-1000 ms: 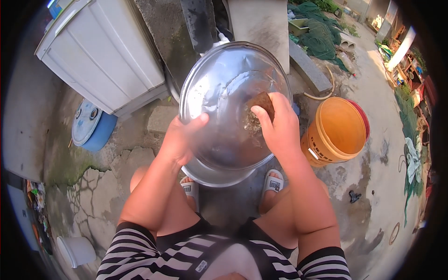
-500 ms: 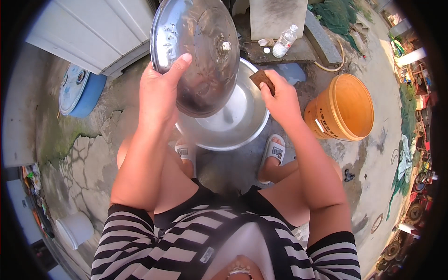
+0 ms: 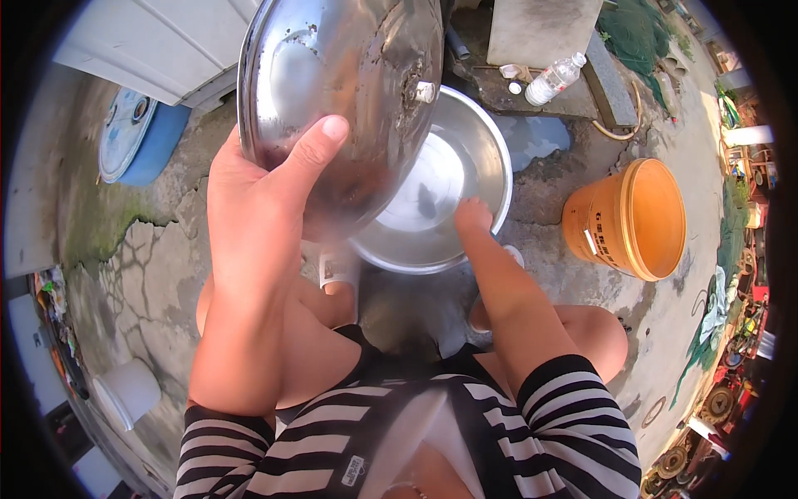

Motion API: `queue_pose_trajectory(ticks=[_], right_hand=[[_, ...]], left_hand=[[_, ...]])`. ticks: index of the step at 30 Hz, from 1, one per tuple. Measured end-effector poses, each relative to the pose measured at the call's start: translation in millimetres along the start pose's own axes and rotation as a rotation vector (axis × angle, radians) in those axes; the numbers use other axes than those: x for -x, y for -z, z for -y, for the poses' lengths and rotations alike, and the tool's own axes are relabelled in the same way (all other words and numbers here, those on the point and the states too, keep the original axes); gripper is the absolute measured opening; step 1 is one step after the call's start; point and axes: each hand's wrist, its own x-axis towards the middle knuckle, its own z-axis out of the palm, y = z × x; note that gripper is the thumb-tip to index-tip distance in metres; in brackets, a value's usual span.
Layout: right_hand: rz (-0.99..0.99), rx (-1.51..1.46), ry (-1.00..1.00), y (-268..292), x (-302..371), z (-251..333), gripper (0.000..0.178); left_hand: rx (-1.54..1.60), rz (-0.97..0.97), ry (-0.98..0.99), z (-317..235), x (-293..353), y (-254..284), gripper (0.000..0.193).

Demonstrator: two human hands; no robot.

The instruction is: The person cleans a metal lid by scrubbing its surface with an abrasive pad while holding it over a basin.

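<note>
A large domed metal pot lid [image 3: 366, 100] is tilted up in front of me, with dark smudges and a pale knob. My left hand [image 3: 262, 187] grips its near-left rim, thumb on the dome and fingers out of sight behind it. Below it on the ground sits a wide silver basin [image 3: 478, 121] with a bright, wet-looking bottom. My right hand [image 3: 474, 214] reaches over the basin's right side, closed. Its fingertips and anything in them are hidden; the brown pad it held earlier cannot be made out. A dark patch shows in the basin, perhaps a reflection.
An orange bucket [image 3: 582, 220] stands right of the basin. Beyond, a clear plastic bottle [image 3: 555, 79] stands on a low slab near a puddle [image 3: 532, 137]. A blue drum [image 3: 137, 141] and a white bucket [image 3: 129, 392] are on the left, on cracked concrete.
My right hand has gone down from beside the basin's rim to over its inside, and the brown pad is out of sight. The lid has come closer and slightly left, still in my left hand.
</note>
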Motion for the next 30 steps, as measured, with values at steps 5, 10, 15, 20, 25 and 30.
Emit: queue_pose_trajectory(ticks=[5,10,15,20,25,30], right_hand=[[0.208,0.467,0.411,-26.0,36.0,29.1,0.028],[0.035,0.036,0.3,60.1,49.8,22.8,0.023],[-0.19,-0.455,0.375,211.1,51.8,-12.8,0.024],[-0.279,-0.929,0.555,330.7,178.1,16.4,0.022],[-0.516,-0.884,0.611,317.9,219.0,41.2,0.027],[-0.667,-0.863,0.571,293.3,212.5,30.0,0.024]], left_hand=[[-0.014,0.013,0.026,0.8,-0.9,5.8,0.032],[0.028,0.012,0.028,5.4,-7.0,-2.0,0.031],[0.164,0.082,0.138,26.4,-17.0,0.6,0.034],[0.414,0.207,0.193,27.3,-8.2,-8.9,0.041],[0.478,0.336,0.277,31.9,2.8,-17.9,0.044],[0.441,0.367,0.323,36.2,11.6,-33.8,0.049]])
